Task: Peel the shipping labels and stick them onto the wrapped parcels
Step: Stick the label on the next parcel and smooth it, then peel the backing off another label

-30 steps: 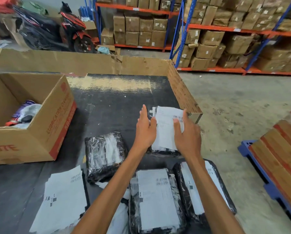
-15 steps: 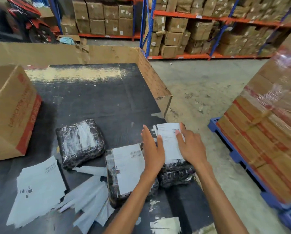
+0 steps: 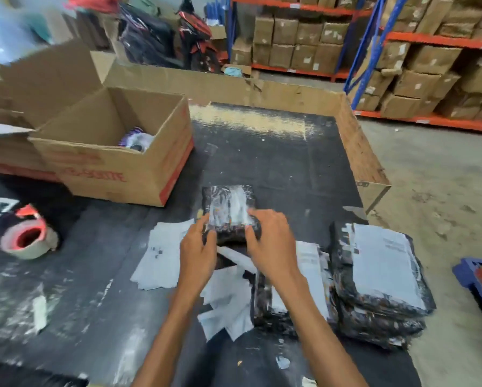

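Observation:
A black plastic-wrapped parcel (image 3: 228, 210) without a label lies at the middle of the black table (image 3: 276, 163). My left hand (image 3: 198, 255) grips its near left corner and my right hand (image 3: 270, 244) grips its near right corner. Under and left of my hands lies a stack of white shipping labels (image 3: 161, 255), with loose peeled backing sheets (image 3: 226, 305) nearer me. A labelled parcel (image 3: 309, 275) lies to the right, partly under my right forearm. Further right is a pile of labelled parcels (image 3: 379, 280) at the table's edge.
An open cardboard box (image 3: 117, 152) with items inside stands at the left. A roll of tape (image 3: 29, 238) on a red core lies at the far left. A cardboard wall (image 3: 360, 146) rims the table's back and right. Racks of boxes (image 3: 416, 65) stand behind; a blue pallet (image 3: 477, 286) sits right.
Both hands have left the labelled parcel at the right pile and now hold the unlabelled parcel at the middle. The view has swung back left, showing the box and tape roll.

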